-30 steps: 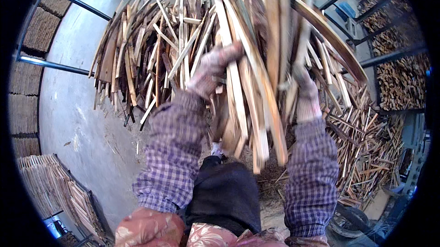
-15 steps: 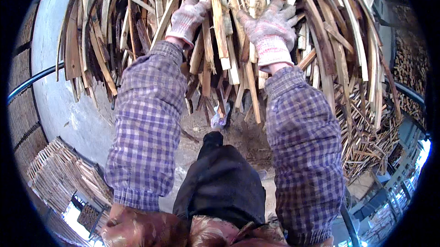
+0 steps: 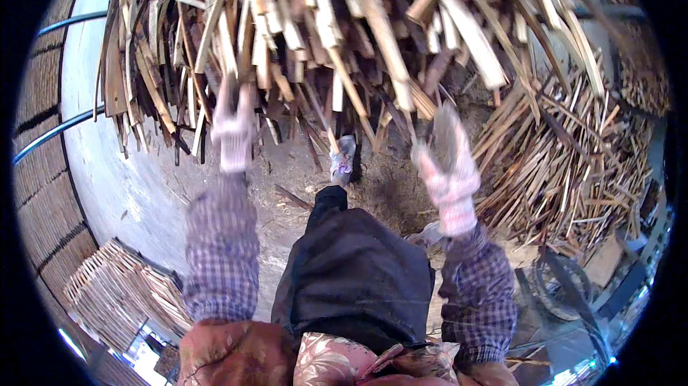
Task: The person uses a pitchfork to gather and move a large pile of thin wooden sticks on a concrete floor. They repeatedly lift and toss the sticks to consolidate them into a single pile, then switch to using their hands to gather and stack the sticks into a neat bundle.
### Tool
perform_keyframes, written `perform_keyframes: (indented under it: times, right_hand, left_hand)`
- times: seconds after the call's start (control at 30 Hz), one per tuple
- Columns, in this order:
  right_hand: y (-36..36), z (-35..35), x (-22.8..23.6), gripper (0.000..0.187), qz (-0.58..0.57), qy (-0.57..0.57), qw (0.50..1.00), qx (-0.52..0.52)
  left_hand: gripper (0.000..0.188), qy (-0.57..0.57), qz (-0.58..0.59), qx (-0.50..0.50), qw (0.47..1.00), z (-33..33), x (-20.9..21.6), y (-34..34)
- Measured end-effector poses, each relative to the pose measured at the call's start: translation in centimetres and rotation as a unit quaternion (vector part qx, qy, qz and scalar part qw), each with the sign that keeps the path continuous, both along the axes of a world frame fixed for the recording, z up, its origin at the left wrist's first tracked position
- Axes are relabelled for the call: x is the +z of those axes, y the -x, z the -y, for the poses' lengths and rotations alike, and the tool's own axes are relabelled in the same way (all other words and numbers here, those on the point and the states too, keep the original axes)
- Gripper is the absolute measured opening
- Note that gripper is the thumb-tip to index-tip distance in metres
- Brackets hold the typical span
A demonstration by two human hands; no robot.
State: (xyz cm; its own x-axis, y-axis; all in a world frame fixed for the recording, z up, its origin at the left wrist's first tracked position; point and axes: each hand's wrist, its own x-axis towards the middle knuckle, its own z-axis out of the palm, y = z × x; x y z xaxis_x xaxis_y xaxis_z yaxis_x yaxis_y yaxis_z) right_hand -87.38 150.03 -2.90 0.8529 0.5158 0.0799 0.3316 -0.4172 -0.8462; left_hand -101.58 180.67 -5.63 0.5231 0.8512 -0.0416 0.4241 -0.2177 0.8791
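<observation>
A big heap of split wood strips (image 3: 315, 35) fills the upper part of the head view, their ends hanging toward me. My left hand (image 3: 235, 128), in a pale knitted glove, is at the lower left ends of the strips, blurred by motion. Its fingers look stretched out and apart; whether they touch the wood I cannot tell. Below the right side of the heap, my right hand (image 3: 450, 178) wears a similar glove with a greyed palm side. Its thumb and fingers are spread, with nothing seen between them. Checked sleeves cover both forearms.
A loose pile of thin sticks (image 3: 566, 164) lies on the floor to the right. Stacked strips (image 3: 118, 286) stand at lower left. Blue metal bars (image 3: 61, 131) cross the left side. My shoe (image 3: 343, 160) is on the dusty floor beneath the heap.
Both hands have come off the top of the strips and drawn back toward me, the left moving leftward and the right slightly rightward. The middle strips have shifted, some blurred.
</observation>
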Motion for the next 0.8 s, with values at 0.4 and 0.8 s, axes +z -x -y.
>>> perform_keyframes:
  times: [0.4, 0.8]
  right_hand:
    - [10.4, 46.6, -20.9, 0.077, -0.433, 0.415, 0.780, -0.178]
    - [7.8, 64.3, -34.6, 0.103, -0.281, 0.430, 0.736, -0.442]
  left_hand:
    - [0.032, 0.117, -0.239, -0.213, 0.940, 40.3, -11.9, 7.6]
    - [0.114, -0.053, -0.334, -0.377, 0.862, 58.7, -36.1, -15.4]
